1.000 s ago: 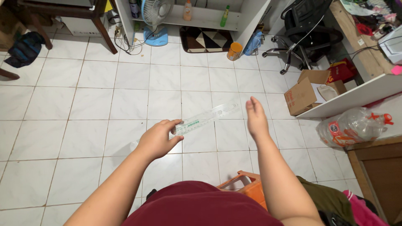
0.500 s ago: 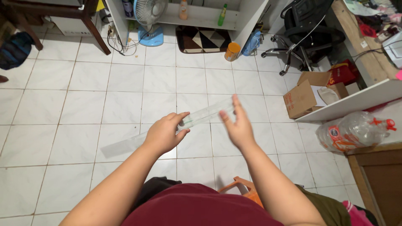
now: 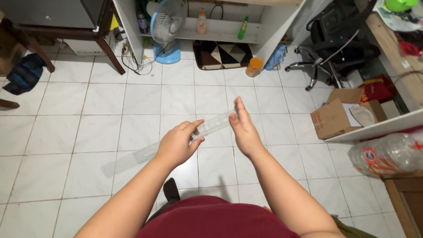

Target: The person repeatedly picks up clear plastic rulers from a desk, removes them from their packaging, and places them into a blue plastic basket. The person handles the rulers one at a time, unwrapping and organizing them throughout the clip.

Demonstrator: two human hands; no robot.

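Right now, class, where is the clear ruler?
In the head view, the clear ruler sits mid-frame above the white tiled floor, gripped near its middle by the left hand, its far end against the open right hand.

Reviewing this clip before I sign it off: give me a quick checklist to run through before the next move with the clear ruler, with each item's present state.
1. Left hand grips the clear ruler near its middle: ok.
2. Right hand open, flat against the ruler's far end: ok.
3. Right hand closed around the ruler: not ok; fingers are straight.
4. Ruler held in the air above the tiled floor: ok.
5. Ruler unbent and uncracked: cannot tell; it is transparent and partly covered.
6. Space around the hands free; cardboard box and fan stand well away: ok.
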